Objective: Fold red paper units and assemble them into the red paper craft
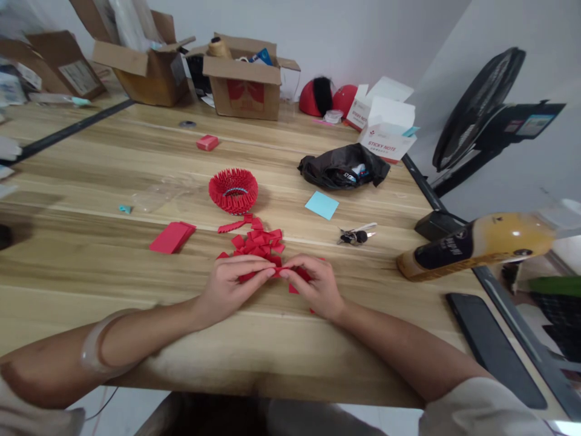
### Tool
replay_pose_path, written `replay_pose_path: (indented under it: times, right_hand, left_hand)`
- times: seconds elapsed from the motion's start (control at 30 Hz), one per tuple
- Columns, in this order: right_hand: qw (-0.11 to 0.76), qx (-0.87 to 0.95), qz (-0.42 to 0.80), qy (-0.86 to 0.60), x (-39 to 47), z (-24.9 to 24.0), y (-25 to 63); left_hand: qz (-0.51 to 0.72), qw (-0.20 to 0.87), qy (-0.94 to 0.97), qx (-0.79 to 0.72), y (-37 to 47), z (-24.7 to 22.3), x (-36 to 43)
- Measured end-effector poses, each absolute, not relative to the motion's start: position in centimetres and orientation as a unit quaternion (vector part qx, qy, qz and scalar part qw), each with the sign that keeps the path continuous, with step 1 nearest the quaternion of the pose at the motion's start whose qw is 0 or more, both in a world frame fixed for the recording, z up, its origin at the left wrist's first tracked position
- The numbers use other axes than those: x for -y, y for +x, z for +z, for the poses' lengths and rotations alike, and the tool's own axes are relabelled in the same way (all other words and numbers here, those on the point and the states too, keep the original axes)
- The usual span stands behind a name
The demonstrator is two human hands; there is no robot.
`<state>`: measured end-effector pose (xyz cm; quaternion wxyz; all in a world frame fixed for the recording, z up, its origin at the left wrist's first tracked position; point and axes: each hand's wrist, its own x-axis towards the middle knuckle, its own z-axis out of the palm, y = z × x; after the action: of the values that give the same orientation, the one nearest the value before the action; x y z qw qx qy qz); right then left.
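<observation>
Between the fingertips of both hands is a small piece of red paper [278,272], partly hidden by the fingers. My left hand [233,283] pinches its left end, and my right hand [314,283] pinches the right end. Just beyond them lies a loose heap of folded red paper pieces [258,241]. More red paper [294,289] shows partly under my right hand. Behind the heap stands a round red bowl [233,191] built of many folded pieces, with a pale blue band inside. A stack of red paper slips [172,237] rests off to the left.
A light blue sheet [322,205], keys [356,235] and a black plastic bag [342,168] lie to the right. Nearer the right edge are a large yellow bottle [476,245] and a phone [492,345]. Cardboard boxes [247,91] line the back; a black fan [481,109] stands at right.
</observation>
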<state>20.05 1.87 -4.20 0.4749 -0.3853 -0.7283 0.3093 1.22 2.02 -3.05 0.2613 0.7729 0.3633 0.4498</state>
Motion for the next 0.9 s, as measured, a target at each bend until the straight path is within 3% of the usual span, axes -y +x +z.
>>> replay_pose_path:
  times: [0.4, 0.9]
  right_hand:
    - [0.419, 0.715, 0.384, -0.408, -1.91, -4.29, 19.84]
    - [0.384, 0.75, 0.364, -0.396, -2.08, -4.65, 19.95]
  left_hand:
    - [0.431, 0.252, 0.779, -0.38, 1.4, -2.78, -2.01]
    - [0.366, 0.328, 0.782, -0.382, 1.59, -2.81, -2.16]
